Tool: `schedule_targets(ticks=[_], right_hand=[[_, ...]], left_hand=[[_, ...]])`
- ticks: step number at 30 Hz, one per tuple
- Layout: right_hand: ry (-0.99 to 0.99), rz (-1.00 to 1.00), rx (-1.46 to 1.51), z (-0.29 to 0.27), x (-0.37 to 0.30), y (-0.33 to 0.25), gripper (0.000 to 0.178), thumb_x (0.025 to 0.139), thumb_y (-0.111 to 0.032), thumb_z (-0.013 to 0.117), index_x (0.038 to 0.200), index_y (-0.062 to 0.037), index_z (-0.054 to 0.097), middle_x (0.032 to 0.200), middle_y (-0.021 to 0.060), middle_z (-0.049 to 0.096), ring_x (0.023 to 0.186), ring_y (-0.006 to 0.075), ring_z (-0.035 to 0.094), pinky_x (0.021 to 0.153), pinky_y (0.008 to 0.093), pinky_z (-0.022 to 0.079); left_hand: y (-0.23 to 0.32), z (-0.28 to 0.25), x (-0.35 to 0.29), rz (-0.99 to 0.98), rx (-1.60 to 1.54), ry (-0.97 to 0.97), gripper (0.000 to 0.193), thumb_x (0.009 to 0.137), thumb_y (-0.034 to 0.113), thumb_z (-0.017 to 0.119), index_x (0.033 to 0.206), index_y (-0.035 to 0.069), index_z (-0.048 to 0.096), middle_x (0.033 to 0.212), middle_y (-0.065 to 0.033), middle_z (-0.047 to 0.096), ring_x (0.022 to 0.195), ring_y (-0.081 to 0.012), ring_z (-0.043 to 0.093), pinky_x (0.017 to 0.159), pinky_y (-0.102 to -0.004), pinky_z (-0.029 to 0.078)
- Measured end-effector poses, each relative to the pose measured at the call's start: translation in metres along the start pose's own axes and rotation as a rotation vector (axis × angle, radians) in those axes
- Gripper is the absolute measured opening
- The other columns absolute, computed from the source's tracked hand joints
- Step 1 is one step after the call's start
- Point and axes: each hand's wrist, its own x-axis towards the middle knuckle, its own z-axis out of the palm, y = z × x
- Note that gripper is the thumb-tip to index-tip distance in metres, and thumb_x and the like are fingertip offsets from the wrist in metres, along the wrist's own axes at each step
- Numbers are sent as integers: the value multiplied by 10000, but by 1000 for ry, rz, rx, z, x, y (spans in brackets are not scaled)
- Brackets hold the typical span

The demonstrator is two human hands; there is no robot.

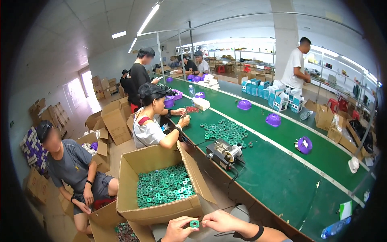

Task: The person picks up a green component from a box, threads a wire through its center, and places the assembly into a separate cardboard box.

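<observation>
green ring between two hands, lower middle of the frame

the green ring (pixel 194 224) sits in the left hand's (pixel 178 230) grip, pinched between thumb and finger at its left edge. round, it shows no long axis; its holed face is toward the view. the right hand (pixel 221 221) is just beside its right edge, fingertips bunched; whether they pinch anything, i cannot tell.

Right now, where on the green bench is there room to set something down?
Largest: the near strip right of the machine, between the near white line and the clear bottle; only small scraps there. Smaller: gaps between the purple parts on the middle strip. Crowded: beyond the machine, under the green rings, and the far side, around the blue boxes.
</observation>
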Motion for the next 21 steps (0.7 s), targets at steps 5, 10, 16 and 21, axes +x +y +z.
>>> schedule_targets(ticks=[5,10,16,21], right_hand=[[98,-110,23,6,3,0,212,962,-224,569,978,-79,723,801,98,707,736,238,690,695,369,530],[37,-120,9,10,-1,1,216,962,-239,581,981,-81,727,783,99,711,728,247,694,684,369,531],[6,-97,25,1,-1,-12,247,952,-237,553,976,-42,702,824,149,713,755,327,691,730,419,537],[33,8,3,-1,-1,-12,245,945,-237,565,970,-42,711,797,166,694,740,333,684,706,418,533]], left_hand=[[1,-3,2,66,70,6,260,774,98,786,1007,4,722,883,-104,729,808,-216,703,764,-326,555],[-5,-9,-2,21,48,-101,346,853,107,741,1180,12,675,1036,-115,717,943,-219,691,859,-329,544],[-23,-8,4,-12,-49,-88,323,761,91,837,1059,15,735,942,-110,738,831,-210,712,759,-303,560],[-23,-5,2,13,-60,-83,315,764,82,827,1058,16,735,950,-113,741,835,-222,713,765,-315,562]])
